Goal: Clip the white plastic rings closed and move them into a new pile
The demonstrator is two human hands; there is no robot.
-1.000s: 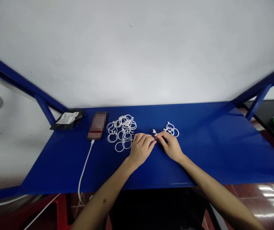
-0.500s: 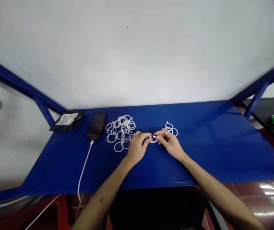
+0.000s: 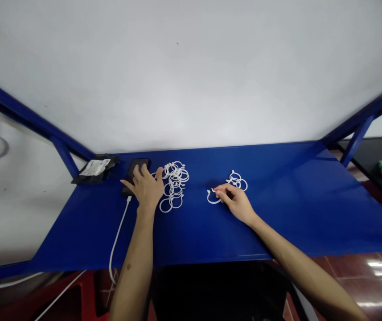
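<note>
My right hand (image 3: 236, 203) pinches a white plastic ring (image 3: 212, 202) by one end, and the ring stands open with a gap between its ends. My left hand (image 3: 146, 187) has its fingers spread over the black phone (image 3: 133, 171), covering part of it; whether the fingertips touch it I cannot tell. Just right of that hand lies a loose heap of white rings (image 3: 176, 178). A smaller group of white rings (image 3: 237, 180) rests behind my right hand.
A white cable (image 3: 119, 232) runs from the phone over the front edge of the blue table (image 3: 204, 240). At the back left lies a black plastic package with a white label (image 3: 94, 168). Blue posts frame both sides, and a white wall rises behind.
My left hand has let go of the ring and moved left over the phone, fingers spreading. My right hand stays in place, still holding the ring.
</note>
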